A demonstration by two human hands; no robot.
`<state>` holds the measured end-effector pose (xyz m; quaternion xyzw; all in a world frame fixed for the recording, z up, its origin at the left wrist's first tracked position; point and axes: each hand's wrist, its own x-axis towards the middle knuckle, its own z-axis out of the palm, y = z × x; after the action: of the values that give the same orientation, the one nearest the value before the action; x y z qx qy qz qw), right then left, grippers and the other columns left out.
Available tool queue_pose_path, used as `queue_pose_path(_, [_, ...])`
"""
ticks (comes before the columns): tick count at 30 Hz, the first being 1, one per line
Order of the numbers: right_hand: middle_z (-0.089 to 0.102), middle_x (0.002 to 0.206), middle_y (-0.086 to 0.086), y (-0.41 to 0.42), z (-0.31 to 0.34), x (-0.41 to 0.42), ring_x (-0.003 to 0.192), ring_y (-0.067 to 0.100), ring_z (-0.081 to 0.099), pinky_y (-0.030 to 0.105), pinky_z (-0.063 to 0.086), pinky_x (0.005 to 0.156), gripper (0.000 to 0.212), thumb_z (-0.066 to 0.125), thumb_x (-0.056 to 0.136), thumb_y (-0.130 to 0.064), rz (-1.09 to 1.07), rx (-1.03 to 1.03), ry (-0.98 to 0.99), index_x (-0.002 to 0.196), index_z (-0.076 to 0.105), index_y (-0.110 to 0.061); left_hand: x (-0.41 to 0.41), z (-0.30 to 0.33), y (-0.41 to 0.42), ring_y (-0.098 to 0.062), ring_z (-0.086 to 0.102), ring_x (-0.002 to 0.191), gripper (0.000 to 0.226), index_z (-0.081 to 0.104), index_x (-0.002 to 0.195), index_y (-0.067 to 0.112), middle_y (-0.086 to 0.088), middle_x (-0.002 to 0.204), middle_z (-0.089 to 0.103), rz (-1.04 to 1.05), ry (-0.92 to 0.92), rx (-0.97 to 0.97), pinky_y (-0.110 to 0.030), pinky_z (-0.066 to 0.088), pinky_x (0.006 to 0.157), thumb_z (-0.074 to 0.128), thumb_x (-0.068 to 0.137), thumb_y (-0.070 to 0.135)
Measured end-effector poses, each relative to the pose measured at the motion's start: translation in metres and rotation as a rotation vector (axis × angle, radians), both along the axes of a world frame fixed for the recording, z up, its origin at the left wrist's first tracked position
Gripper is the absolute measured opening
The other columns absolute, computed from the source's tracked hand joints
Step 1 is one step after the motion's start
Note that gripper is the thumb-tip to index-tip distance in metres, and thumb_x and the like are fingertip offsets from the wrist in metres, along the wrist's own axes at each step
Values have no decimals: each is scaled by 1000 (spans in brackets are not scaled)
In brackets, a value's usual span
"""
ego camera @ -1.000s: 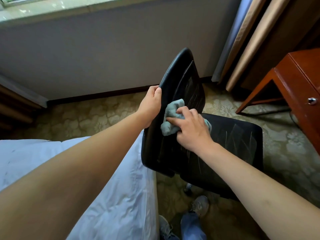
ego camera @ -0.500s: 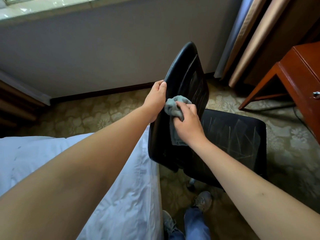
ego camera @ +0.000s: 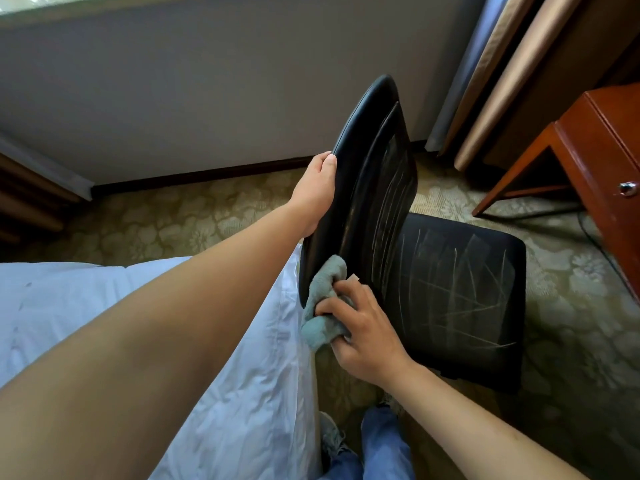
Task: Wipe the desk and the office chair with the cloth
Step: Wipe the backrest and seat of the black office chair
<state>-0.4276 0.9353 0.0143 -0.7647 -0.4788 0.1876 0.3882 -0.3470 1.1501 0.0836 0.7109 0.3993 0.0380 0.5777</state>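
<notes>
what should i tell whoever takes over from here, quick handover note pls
Left hand: grips the side edge of the office chair's backrest, steadying it.
Right hand: holds the bunched grey-green cloth against the backrest's lower edge.
Chair stands between the white bed and the wooden desk at right.
Done: backrest wipe under way, now at the bottom.
Left: the seat, which shows pale streaks, then the desk; whether the desk was wiped cannot be told.
</notes>
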Motion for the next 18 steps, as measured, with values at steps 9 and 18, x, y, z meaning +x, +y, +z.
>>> queue_pose_path(9, [46,132,-4,82,42,78,117,24,47,41,44,102,48,53,84,-21,-421,12,102,131,61,-29,3,2,8,-17,48,129,47,39,151,30,0,147,46,-12,28,-64,-36,38,112,36,105,44])
queue_pose_path(18, [54,127,-1,47,42,21,108,28,48,46,44,88,35,63,73,-26,11,56,-291,107,71,-31,1,15,12,-26,46,137,57,42,151,29,-5,151,47,-111,140,-92,-48,34,116,36,100,55])
